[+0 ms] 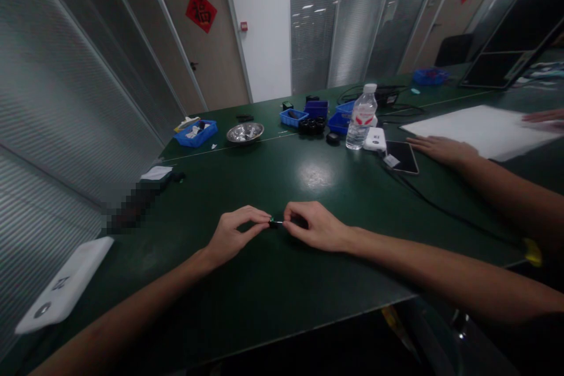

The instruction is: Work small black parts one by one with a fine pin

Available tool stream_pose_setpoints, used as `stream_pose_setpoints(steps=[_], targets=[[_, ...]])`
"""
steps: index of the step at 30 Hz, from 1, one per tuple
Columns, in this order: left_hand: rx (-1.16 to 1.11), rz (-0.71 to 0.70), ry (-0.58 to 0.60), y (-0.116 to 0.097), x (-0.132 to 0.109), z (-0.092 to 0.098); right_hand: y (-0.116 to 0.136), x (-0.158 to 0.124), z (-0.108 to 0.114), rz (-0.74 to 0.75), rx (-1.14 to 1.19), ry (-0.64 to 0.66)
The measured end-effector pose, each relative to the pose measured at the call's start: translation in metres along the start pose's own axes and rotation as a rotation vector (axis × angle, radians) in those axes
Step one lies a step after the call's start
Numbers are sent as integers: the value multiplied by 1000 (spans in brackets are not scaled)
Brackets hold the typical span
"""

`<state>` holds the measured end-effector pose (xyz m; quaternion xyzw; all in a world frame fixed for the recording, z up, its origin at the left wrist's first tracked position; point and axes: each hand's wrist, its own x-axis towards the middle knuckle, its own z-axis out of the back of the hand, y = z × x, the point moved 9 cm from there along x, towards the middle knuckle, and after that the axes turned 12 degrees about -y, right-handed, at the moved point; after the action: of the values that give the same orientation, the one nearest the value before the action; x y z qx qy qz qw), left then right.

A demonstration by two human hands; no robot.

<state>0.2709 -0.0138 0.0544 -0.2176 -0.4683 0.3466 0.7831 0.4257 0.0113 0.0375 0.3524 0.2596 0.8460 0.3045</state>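
Note:
Over the dark green tabletop (247,311), my left hand (231,235) pinches a small dark block with a bit of green (274,222) between thumb and fingertips. My right hand (317,226) is closed in a pinch on a thin silvery rod (280,222), whose visible end meets the small block. Whether the rod goes into the block or only touches it, I cannot tell. Fingers hide most of both pieces, and they are too small to name more exactly.
Farther back stand a metal bowl (245,134), a blue tray (196,133) and a water bottle (362,117). A dark tablet-like slab (403,158) and a cable (434,205) lie right. Another person's hand (440,150) rests near a white sheet (480,129). A white device (66,285) sits left.

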Motion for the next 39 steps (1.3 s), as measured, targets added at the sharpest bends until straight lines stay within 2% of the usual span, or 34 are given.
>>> stream_pose_setpoints(steps=[5, 14, 30, 39], targets=[[-22, -10, -1, -2, 1, 0, 2, 0, -1, -22, 53, 7], [-11, -35, -8, -3, 0, 0, 5, 0, 1, 12, 3, -3], [38, 77, 100, 8, -4, -5, 4, 0, 0, 41, -59, 26], [84, -24, 49, -5, 1, -3, 3, 0, -2, 40, -76, 47]])
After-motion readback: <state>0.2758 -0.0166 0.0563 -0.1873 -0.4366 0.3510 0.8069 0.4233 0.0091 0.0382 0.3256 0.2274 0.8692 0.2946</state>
